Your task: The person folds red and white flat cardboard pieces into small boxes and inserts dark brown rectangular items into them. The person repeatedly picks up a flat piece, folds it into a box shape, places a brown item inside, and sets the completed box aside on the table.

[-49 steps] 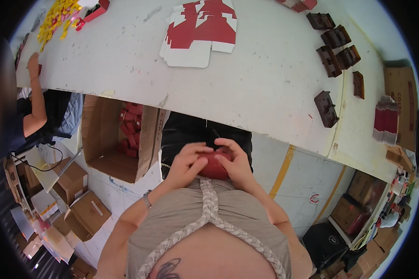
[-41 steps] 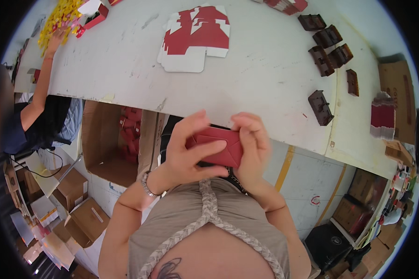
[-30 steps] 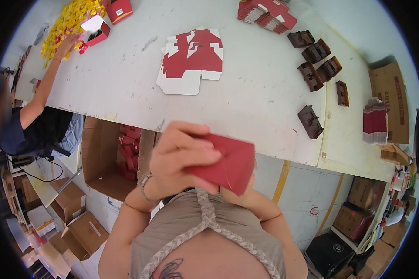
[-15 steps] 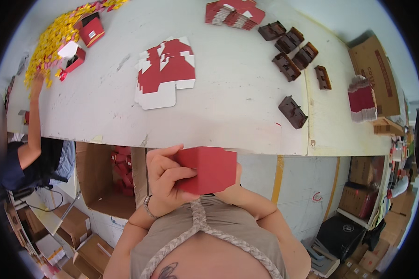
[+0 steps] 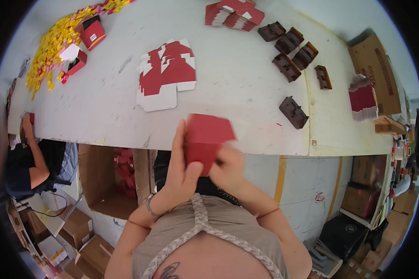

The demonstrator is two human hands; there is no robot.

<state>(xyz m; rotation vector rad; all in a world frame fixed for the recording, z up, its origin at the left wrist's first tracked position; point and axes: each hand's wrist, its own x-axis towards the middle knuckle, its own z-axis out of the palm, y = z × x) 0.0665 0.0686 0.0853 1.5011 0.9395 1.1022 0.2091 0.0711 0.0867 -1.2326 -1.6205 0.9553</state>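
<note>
1 red box (image 5: 209, 132) in L hand (image 5: 181, 168), R hand (image 5: 230, 168) grip unclear, 6 brn pcs (image 5: 287, 68).

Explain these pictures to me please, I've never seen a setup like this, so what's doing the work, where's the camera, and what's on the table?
There's no machine, just a bare-handed person. The view comes from a wide fisheye camera worn on that person's head, looking down, which is why straight edges bend. The left-hand grip holds a red box; the right-hand grip, blurred, is at its lower right. On the white table lie flat red-and-white cartons, dark brown pieces and a heap of small yellow pieces.
</note>
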